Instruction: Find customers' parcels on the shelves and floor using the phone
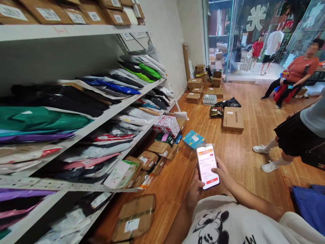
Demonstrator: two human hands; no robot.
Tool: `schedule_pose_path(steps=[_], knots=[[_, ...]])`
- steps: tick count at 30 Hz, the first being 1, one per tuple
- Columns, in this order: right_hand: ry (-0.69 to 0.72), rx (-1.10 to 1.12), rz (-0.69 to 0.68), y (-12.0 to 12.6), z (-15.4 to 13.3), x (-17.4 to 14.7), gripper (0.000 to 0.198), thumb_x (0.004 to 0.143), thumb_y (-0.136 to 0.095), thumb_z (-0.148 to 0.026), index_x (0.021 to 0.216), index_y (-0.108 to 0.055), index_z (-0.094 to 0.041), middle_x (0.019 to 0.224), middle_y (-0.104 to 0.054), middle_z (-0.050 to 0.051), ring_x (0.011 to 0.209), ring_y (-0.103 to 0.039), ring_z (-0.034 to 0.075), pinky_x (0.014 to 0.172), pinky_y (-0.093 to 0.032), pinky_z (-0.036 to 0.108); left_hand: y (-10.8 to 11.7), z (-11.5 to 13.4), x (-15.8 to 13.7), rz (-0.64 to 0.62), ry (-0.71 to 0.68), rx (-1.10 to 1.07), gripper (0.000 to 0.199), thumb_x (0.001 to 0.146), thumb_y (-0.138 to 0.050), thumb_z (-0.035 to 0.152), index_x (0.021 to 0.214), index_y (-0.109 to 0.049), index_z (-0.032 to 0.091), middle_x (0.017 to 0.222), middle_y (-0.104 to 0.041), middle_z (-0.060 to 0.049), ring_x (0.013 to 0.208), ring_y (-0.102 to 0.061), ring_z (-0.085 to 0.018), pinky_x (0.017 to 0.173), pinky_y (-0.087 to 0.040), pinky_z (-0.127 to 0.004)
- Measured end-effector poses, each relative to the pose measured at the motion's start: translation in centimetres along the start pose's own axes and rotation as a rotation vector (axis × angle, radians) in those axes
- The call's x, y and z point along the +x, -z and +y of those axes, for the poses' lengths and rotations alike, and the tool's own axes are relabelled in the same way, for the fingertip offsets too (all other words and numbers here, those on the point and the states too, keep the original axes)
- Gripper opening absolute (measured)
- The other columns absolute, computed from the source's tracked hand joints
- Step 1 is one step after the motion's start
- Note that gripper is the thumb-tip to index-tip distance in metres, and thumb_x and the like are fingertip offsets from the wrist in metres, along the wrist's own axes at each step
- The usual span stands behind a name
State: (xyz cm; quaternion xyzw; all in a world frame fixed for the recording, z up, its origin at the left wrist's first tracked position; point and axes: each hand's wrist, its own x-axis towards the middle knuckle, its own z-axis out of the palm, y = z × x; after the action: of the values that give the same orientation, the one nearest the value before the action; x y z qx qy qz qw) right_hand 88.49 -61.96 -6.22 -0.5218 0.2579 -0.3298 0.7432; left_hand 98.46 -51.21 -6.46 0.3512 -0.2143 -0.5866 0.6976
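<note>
A smartphone [206,164] with a lit screen is held upright in front of my body, in the lower middle of the head view. My left hand [194,186] grips its lower left edge, the thumb lying at the bottom corner. From the other side my right hand [223,172] closes on the phone, its thumb over the screen and some fingers behind it. White and pink content with a red bar fills the display; the text is too small to read. Just beyond the phone's top lies a blue box [194,140] on the floor.
Left of me, a white shelf rack [96,130] holds many bagged parcels, with cartons [48,13] on top. Boxes line the floor beside it, including a taped carton [134,217]. A SUPOR box [233,119] lies ahead. A seated person [297,73] and a standing person [289,139] are at right.
</note>
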Motion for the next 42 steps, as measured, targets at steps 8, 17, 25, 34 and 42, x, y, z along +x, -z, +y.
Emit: schedule_pose_path(steps=[8, 17, 25, 34, 42], knots=[[-0.060, -0.018, 0.136, -1.5, -1.6, 1.2, 0.044, 0.059, -0.080, -0.035, 0.096, -0.060, -0.022, 0.089, -0.073, 0.003, 0.083, -0.067, 0.024, 0.076, -0.053, 0.037, 0.0, -0.1, -0.5, -0.006, 0.049, 0.046, 0.089, 0.074, -0.053, 0.014, 0.156, -0.028, 0.038, 0.131, -0.068, 0.001, 0.122, -0.060, -0.029, 0.091, -0.058, -0.040], [-0.090, 0.154, 0.085, -1.6, -1.4, 1.2, 0.033, 0.066, -0.066, -0.035, 0.097, -0.060, -0.023, 0.086, -0.073, 0.001, 0.081, -0.066, 0.023, 0.075, -0.052, 0.034, 0.2, 0.3, -0.7, 0.104, 0.082, 0.031, 0.092, 0.072, -0.062, 0.019, 0.156, -0.029, 0.037, 0.137, -0.064, -0.002, 0.117, -0.061, -0.032, 0.083, -0.061, -0.037], [-0.070, -0.014, -0.013, -0.8, -1.0, 1.2, 0.042, 0.064, -0.076, -0.033, 0.102, -0.063, -0.023, 0.098, -0.075, 0.003, 0.091, -0.068, 0.025, 0.082, -0.055, 0.040, 0.5, 0.9, -0.4, 0.056, 0.008, 0.084, 0.091, 0.071, -0.056, 0.016, 0.155, -0.030, 0.038, 0.132, -0.067, 0.000, 0.114, -0.062, -0.028, 0.082, -0.060, -0.034], [-0.065, 0.030, 0.081, -1.4, -0.9, 1.4, 0.042, 0.066, -0.076, -0.042, 0.101, -0.061, -0.023, 0.094, -0.075, 0.004, 0.086, -0.068, 0.024, 0.077, -0.054, 0.037, -1.0, 1.1, -0.6, 0.164, 0.101, 0.157, 0.096, 0.068, -0.061, 0.019, 0.156, -0.026, 0.040, 0.136, -0.065, -0.001, 0.112, -0.063, -0.028, 0.078, -0.059, -0.031], [-0.089, -0.016, -0.241, 1.3, -1.7, 0.9, 0.051, 0.059, -0.072, -0.018, 0.110, -0.068, -0.023, 0.105, -0.076, 0.001, 0.097, -0.067, 0.024, 0.089, -0.052, 0.038, -0.2, 1.7, -0.8, 0.118, 0.060, 0.040, 0.088, 0.070, -0.061, 0.025, 0.153, -0.034, 0.037, 0.133, -0.065, -0.005, 0.112, -0.061, -0.033, 0.069, -0.061, -0.033]])
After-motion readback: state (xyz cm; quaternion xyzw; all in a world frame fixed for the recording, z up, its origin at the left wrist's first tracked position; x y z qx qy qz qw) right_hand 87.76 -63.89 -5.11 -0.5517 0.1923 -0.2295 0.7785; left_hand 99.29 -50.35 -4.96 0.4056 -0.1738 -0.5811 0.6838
